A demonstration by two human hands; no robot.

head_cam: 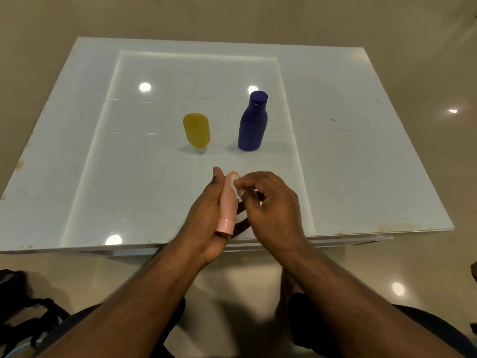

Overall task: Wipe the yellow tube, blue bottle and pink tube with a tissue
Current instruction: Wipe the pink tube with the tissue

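The left hand (206, 215) is closed around the pink tube (227, 204), cradling it against the palm with the thumb lying along its far side; the tube's cap end points toward the person and its crimped end away. The right hand (268, 202) pinches a small white tissue (234, 186) between thumb and fingertips, pressing it on the upper part of the pink tube near the crimped end, with the other fingers curled in. Both hands hover over the near edge of the white tabletop (348, 164), just inside its front rim. Beyond them, well apart from the hands, the yellow tube (196, 130) stands on its clear cap, and to its right the blue bottle (251, 122) stands upright, cap on; a clear gap separates the two. Both sit within the inner rectangular panel of the tabletop, whose raised border runs left, right and far. Bare surface lies open on every side of them, widest toward the right edge. A dark bag (23, 313) lies on the floor at lower left.
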